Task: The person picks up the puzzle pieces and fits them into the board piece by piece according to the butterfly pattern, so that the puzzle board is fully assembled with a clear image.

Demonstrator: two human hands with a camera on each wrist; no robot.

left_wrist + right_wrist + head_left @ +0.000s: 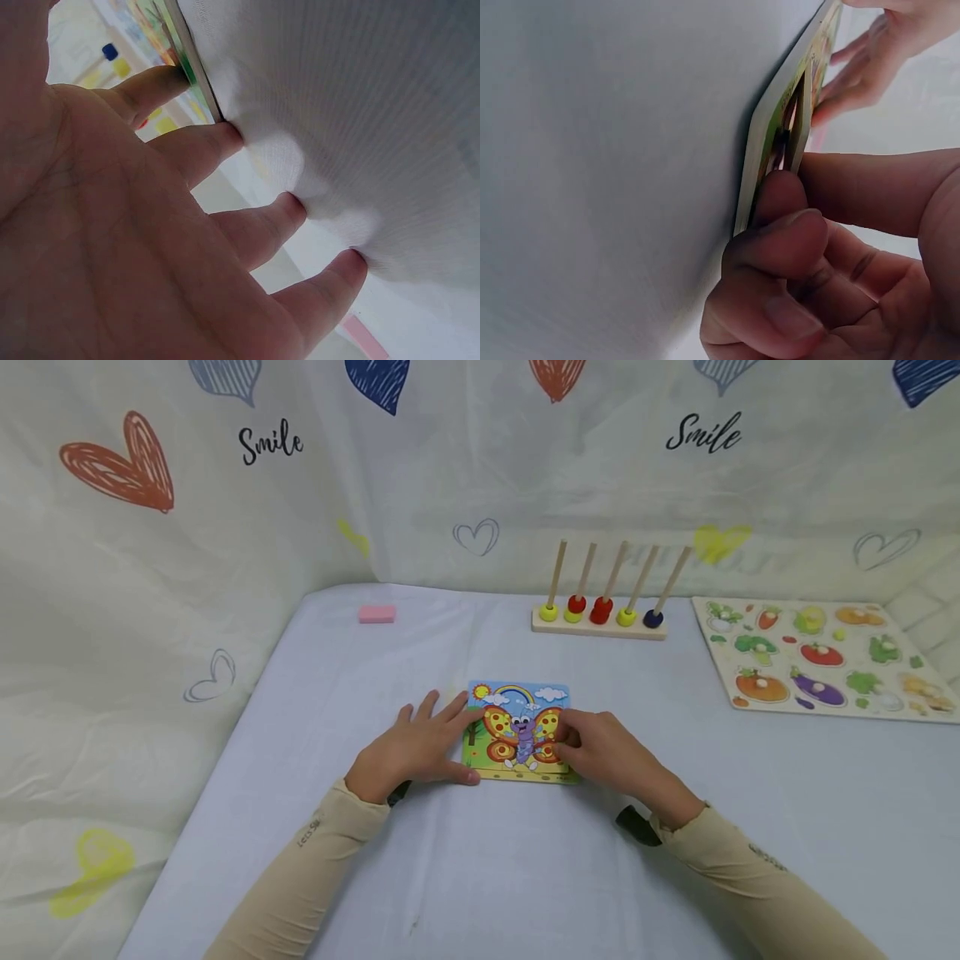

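A small butterfly puzzle board (514,776) lies on the table before me, showing a butterfly under a rainbow. My left hand (418,745) is spread at its left side, the index fingertip on the board's edge. In the left wrist view its other fingertips (291,206) press on the white cloth. At the board's right side, my right hand (609,750) pinches the edge of a puzzle piece (550,724). The right wrist view shows that piece (803,124) tilted up from the board (756,150), with a dark gap beneath it. The fingers hide its near corner.
Behind the board stands a wooden peg counter (600,628) with upright rods and coloured beads. A vegetable puzzle board (825,660) lies at the far right. A pink block (377,614) sits at the back left. A printed curtain (420,485) hangs behind the table.
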